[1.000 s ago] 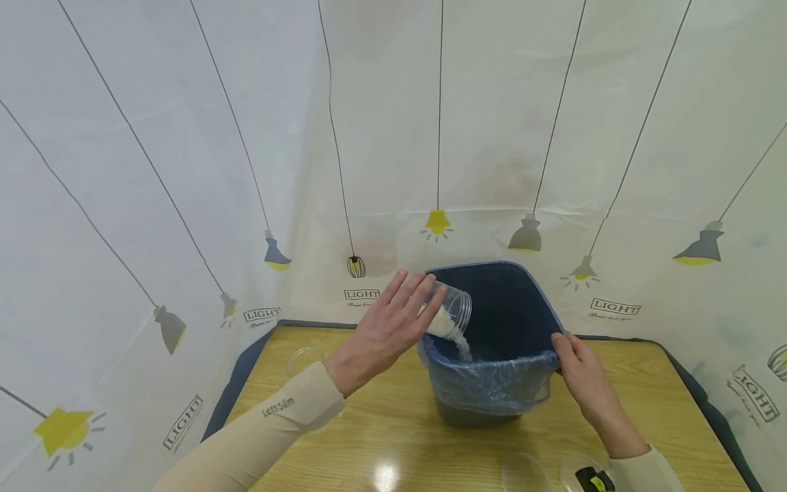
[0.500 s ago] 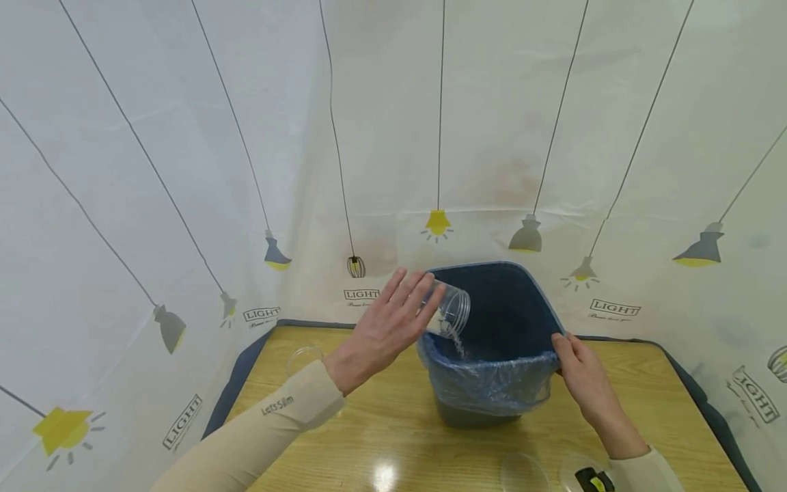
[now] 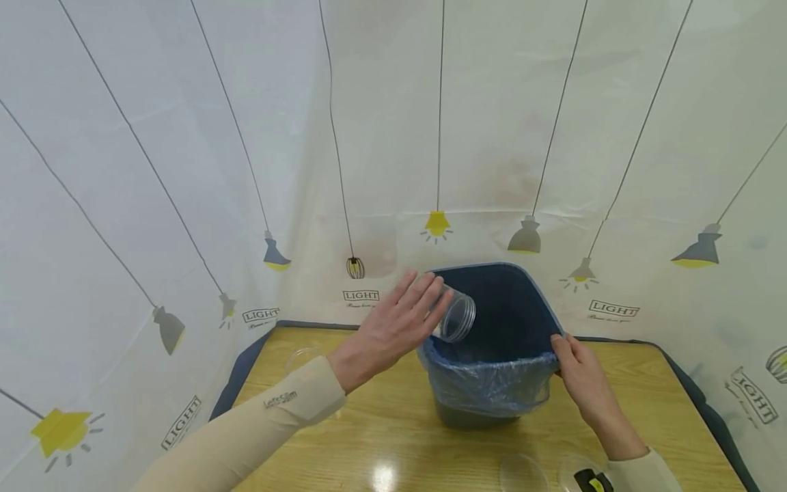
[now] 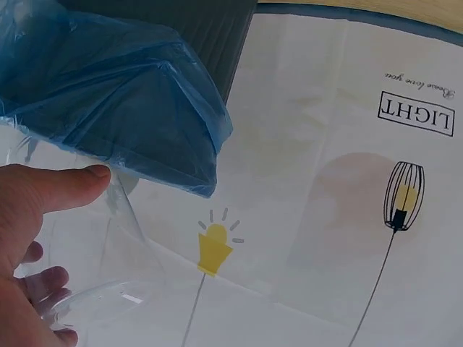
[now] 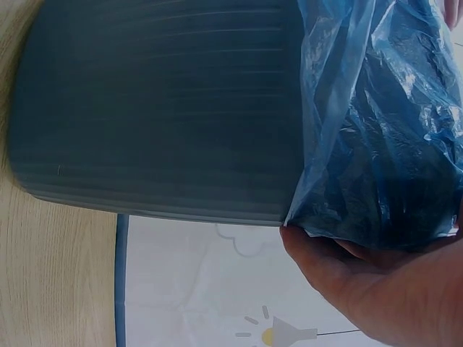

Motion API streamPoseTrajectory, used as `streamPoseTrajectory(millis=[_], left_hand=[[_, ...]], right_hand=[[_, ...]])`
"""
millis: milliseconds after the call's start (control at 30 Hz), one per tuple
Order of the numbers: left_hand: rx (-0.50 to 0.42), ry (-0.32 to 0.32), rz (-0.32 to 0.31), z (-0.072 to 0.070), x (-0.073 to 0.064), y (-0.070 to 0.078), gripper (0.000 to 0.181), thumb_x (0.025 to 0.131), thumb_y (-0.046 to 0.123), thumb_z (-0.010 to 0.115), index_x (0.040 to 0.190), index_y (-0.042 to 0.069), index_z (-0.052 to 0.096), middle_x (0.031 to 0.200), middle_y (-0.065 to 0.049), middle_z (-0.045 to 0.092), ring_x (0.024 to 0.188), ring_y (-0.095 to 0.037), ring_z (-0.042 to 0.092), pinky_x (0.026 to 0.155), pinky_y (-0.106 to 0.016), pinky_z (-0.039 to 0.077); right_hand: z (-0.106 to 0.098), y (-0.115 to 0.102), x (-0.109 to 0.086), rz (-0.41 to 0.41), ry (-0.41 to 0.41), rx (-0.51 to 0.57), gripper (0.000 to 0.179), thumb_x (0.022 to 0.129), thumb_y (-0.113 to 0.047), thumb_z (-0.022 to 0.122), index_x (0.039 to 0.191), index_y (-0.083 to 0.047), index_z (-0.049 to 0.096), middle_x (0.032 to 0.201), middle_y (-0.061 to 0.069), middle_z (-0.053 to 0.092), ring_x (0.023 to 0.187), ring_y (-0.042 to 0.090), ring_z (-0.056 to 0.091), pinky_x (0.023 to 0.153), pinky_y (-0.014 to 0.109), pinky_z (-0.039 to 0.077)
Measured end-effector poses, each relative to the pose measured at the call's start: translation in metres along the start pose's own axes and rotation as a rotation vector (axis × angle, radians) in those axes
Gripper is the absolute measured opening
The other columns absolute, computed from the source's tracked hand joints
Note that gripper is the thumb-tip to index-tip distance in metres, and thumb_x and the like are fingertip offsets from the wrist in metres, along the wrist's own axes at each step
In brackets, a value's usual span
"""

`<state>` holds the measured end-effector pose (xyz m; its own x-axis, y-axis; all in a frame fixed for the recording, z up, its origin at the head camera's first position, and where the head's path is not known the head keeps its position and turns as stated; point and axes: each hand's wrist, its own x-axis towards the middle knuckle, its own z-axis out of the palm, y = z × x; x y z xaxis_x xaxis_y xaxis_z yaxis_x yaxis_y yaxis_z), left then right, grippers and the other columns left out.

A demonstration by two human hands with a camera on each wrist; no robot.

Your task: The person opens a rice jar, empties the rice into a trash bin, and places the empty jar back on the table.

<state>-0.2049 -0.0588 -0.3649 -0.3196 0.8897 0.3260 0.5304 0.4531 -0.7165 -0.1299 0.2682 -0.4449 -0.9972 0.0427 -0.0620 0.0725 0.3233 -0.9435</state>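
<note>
My left hand [image 3: 387,335] grips a clear plastic jar [image 3: 460,320] tipped on its side, its mouth over the near left part of a dark blue bin [image 3: 504,301]. In the left wrist view the thumb and curled fingers wrap the jar [image 4: 108,246], which looks see-through. A thin blue bag [image 3: 492,389] lines the bin and folds over its rim. My right hand [image 3: 587,393] holds the bin's right rim, pinching the bag [image 5: 383,144] there; part of its fingers is hidden behind the bag. The bin's bottom inside is dark.
The bin stands on a wooden table [image 3: 381,424]. A clear round lid [image 3: 302,359] lies at the back left. Near the front edge are a clear disc [image 3: 522,475] and a black and yellow object [image 3: 593,480]. A lamp-printed white sheet [image 3: 381,137] surrounds the table.
White grains were pouring from the jar into the bin; the stream has stopped and the jar now looks nearly empty. My left hand has shifted slightly right. The right hand stays put.
</note>
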Motion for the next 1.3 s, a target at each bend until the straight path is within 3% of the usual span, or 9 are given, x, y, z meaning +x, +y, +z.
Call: streamPoseTrajectory(millis=[300, 567, 833, 1100, 1300], left_hand=[[0.097, -0.051, 0.134, -0.005, 0.01, 0.003, 0.072, 0.096, 0.02, 0.072, 0.158, 0.007, 0.039, 0.156, -0.016, 0.044, 0.146, -0.032, 0.04, 0.125, -0.05, 0.019], [0.086, -0.061, 0.133, -0.006, 0.01, 0.001, 0.075, 0.096, 0.02, 0.072, 0.16, 0.004, 0.034, 0.158, -0.018, 0.042, 0.147, -0.034, 0.038, 0.125, -0.052, 0.017], [0.12, -0.044, 0.148, -0.007, 0.01, -0.004, 0.068, 0.099, 0.013, 0.065, 0.159, 0.003, 0.035, 0.156, -0.02, 0.043, 0.146, -0.035, 0.04, 0.125, -0.055, 0.017], [0.135, -0.096, 0.12, -0.012, 0.017, -0.006, 0.062, 0.102, 0.015, 0.061, 0.158, 0.002, 0.037, 0.154, -0.02, 0.044, 0.143, -0.036, 0.041, 0.124, -0.055, 0.021], [0.124, -0.115, 0.129, -0.014, 0.02, -0.005, 0.063, 0.1, 0.017, 0.063, 0.157, 0.004, 0.039, 0.154, -0.019, 0.044, 0.143, -0.035, 0.041, 0.124, -0.053, 0.023]], right_hand=[[0.0, 0.0, 0.0, -0.011, 0.007, -0.006, 0.069, 0.114, -0.038, 0.026, 0.157, 0.015, 0.017, 0.162, 0.037, 0.021, 0.148, 0.049, 0.026, 0.11, 0.061, 0.04], [0.0, 0.001, -0.001, -0.001, 0.002, -0.004, 0.074, 0.113, -0.043, 0.027, 0.157, 0.015, 0.014, 0.163, 0.036, 0.014, 0.15, 0.05, 0.021, 0.11, 0.063, 0.038], [0.0, -0.001, -0.001, -0.006, 0.005, 0.007, 0.073, 0.113, -0.042, 0.027, 0.157, 0.015, 0.014, 0.163, 0.036, 0.015, 0.149, 0.049, 0.022, 0.11, 0.063, 0.038], [0.001, 0.0, 0.001, 0.004, 0.001, 0.014, 0.074, 0.113, -0.042, 0.027, 0.157, 0.015, 0.012, 0.165, 0.034, 0.006, 0.151, 0.05, 0.018, 0.111, 0.063, 0.037], [0.002, 0.0, 0.002, -0.009, 0.005, 0.02, 0.072, 0.114, -0.04, 0.027, 0.157, 0.015, 0.014, 0.164, 0.036, 0.013, 0.15, 0.05, 0.02, 0.111, 0.063, 0.037]])
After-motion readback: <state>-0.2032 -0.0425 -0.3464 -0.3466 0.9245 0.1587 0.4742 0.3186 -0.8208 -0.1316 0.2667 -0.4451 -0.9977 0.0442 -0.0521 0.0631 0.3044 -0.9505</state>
